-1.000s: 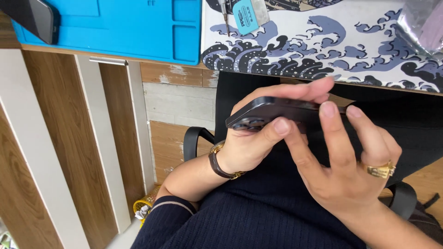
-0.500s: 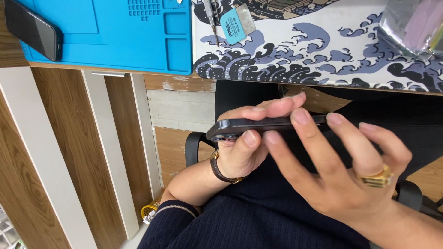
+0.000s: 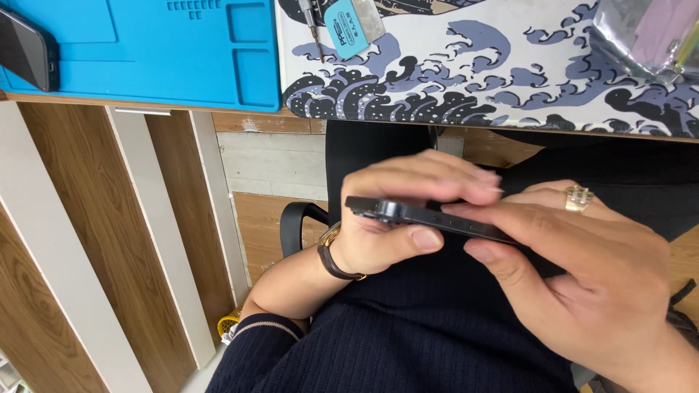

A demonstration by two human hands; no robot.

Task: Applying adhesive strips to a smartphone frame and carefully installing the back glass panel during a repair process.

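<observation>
Left hand (image 3: 397,218) fingers curled, gripping; right hand (image 3: 582,280) fingers extended.

Looked like a little phone repair bench to me. A blue silicone work mat (image 3: 145,51) with moulded part compartments sat along the desk's near edge, with a dark phone (image 3: 25,47) lying at its left corner. Next to it was a wave-print desk mat (image 3: 473,73) with a small screwdriver (image 3: 314,29), a light-blue pry card (image 3: 348,28) and some plastic bags (image 3: 648,36) at the far right.
</observation>
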